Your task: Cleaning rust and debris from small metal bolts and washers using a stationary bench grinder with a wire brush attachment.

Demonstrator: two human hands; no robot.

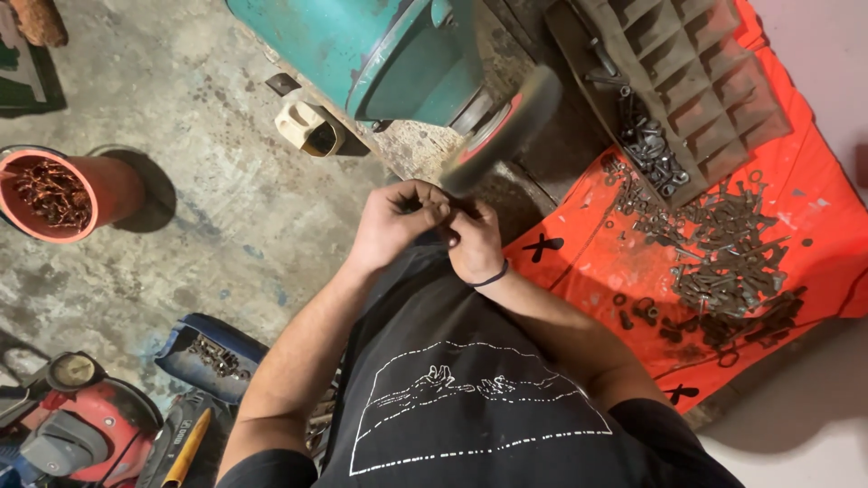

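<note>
My left hand [396,220] and my right hand [474,240] are pressed together just below the spinning wheel [506,129] of a teal bench grinder [380,50]. Both pinch a small dark metal piece [449,213] that is mostly hidden by my fingers. The piece sits at the wheel's lower edge; whether it touches the wheel I cannot tell. A dark band circles my right wrist.
An orange sheet [588,262] on the right carries a heap of rusty bolts and nuts [723,253] and a grey compartment tray [687,81]. An orange bucket [99,185] of rusty scrap stands at left. A blue container [194,334] of bolts and red machinery [90,425] lie bottom left.
</note>
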